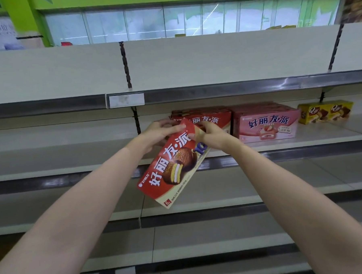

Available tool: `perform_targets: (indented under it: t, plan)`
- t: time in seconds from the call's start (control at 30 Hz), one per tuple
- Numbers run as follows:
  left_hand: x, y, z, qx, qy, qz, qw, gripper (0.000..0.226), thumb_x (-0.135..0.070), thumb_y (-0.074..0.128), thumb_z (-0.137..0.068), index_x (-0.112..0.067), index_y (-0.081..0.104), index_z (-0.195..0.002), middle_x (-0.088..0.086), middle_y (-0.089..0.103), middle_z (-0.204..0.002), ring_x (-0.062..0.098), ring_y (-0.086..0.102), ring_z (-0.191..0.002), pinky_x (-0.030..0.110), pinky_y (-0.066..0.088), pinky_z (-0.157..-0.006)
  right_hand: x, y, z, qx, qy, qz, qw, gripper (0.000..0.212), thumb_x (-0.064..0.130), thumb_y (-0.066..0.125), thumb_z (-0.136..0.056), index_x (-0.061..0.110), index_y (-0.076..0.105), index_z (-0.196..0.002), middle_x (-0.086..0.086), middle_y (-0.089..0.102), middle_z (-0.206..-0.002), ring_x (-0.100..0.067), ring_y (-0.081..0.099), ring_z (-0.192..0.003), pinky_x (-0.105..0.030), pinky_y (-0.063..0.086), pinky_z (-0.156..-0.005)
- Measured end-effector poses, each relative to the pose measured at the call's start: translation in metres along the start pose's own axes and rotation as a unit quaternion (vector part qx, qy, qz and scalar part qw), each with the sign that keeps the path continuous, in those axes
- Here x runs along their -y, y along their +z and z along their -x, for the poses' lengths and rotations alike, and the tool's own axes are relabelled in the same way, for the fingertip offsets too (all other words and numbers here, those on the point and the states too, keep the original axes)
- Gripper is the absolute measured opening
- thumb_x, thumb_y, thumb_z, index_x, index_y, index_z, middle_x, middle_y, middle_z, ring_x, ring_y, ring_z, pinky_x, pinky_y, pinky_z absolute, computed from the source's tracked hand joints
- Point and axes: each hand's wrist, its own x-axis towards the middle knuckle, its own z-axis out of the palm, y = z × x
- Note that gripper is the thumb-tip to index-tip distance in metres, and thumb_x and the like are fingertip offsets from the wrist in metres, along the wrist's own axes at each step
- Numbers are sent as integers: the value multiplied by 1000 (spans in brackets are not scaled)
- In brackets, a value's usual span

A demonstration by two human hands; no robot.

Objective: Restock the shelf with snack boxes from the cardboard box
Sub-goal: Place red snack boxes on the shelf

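A red snack box with a chocolate pie picture hangs tilted in front of the shelf, its lower corner pointing down. My left hand grips its upper left edge, thumb on the front. My right hand holds the upper right end. Behind the hands, red boxes of the same kind stand on the second shelf. The cardboard box is out of view.
Pink strawberry boxes stand right of the red ones, then yellow boxes further right. The top shelf and the lower shelves are bare. A price strip with a white label runs along the top shelf's front.
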Motion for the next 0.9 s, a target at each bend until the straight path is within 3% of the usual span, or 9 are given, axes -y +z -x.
perform_targets:
  t: [0.1, 0.2, 0.27, 0.33, 0.47, 0.6, 0.67, 0.77, 0.9]
  plan:
    - [10, -17, 0, 67, -48, -45, 996, 75, -62, 78, -66, -23, 55, -127, 2, 75, -103, 21, 72, -96, 35, 55, -82, -10, -19, -3, -58, 15, -58, 997, 78, 41, 76, -84, 6, 40, -144, -9, 61, -132, -24, 62, -115, -44, 49, -103]
    - [15, -29, -5, 65, -79, -10, 995, 76, -51, 84, -63, -18, 57, -127, 5, 76, -101, 22, 73, -95, 36, 57, -84, -22, -38, -4, -141, 9, -151, 978, 50, 31, 72, -90, 5, 55, -128, -10, 69, -117, -21, 69, -101, -39, 55, -94]
    - [12, -28, -9, 19, -56, 13, 998, 72, -40, 88, -64, -13, 60, -125, 5, 77, -98, 19, 74, -89, 32, 59, -78, -28, -46, -2, -161, 7, -197, 967, 23, 26, 68, -93, 14, 61, -112, -8, 72, -110, -23, 70, -101, -42, 55, -95]
    - [4, -18, -13, -26, -31, 40, 998, 66, -33, 90, -65, -12, 62, -121, 5, 77, -95, 17, 75, -83, 28, 60, -69, -34, -48, -1, -166, 9, -219, 961, 15, 27, 66, -95, 19, 62, -107, -6, 72, -111, -22, 69, -102, -39, 54, -93]
    - [-8, 1, -29, -93, 23, 51, 994, 58, -33, 91, -65, -16, 65, -114, 2, 74, -95, 11, 73, -72, 21, 57, -58, -49, -49, -3, -231, 1, -198, 953, 38, 34, 64, -96, 13, 58, -126, -4, 68, -115, -18, 65, -101, -33, 50, -87]
    - [3, 20, -45, -113, 74, -111, 985, 67, -52, 88, -61, -23, 71, -119, 2, 68, -122, 18, 70, -99, 36, 59, -86, -59, -61, -8, -222, 37, -83, 971, 37, 20, 72, -89, 11, 60, -123, -7, 70, -114, -22, 66, -98, -34, 53, -84]
    - [8, 28, -51, -110, 88, -164, 976, 67, -53, 86, -64, -26, 69, -124, 0, 62, -132, 20, 62, -114, 36, 53, -98, -61, -64, -10, -214, 51, -7, 975, 50, 22, 84, -77, 15, 62, -122, -1, 72, -109, -20, 68, -96, -36, 56, -87]
    - [2, 25, -56, -57, 95, -211, 971, 76, -38, 91, -63, -24, 62, -132, -2, 62, -130, 16, 59, -113, 24, 46, -98, -61, -66, -16, -237, 55, 51, 969, 70, 29, 91, -65, 20, 59, -126, 2, 71, -109, -20, 67, -97, -38, 56, -90]
    - [0, 23, -64, -55, 96, -261, 959, 85, -31, 94, -59, -23, 58, -135, -1, 59, -130, 19, 58, -115, 35, 49, -101, -56, -64, -28, -241, 84, 30, 966, 66, 15, 90, -67, 12, 60, -125, -6, 71, -108, -23, 68, -96, -39, 58, -88]
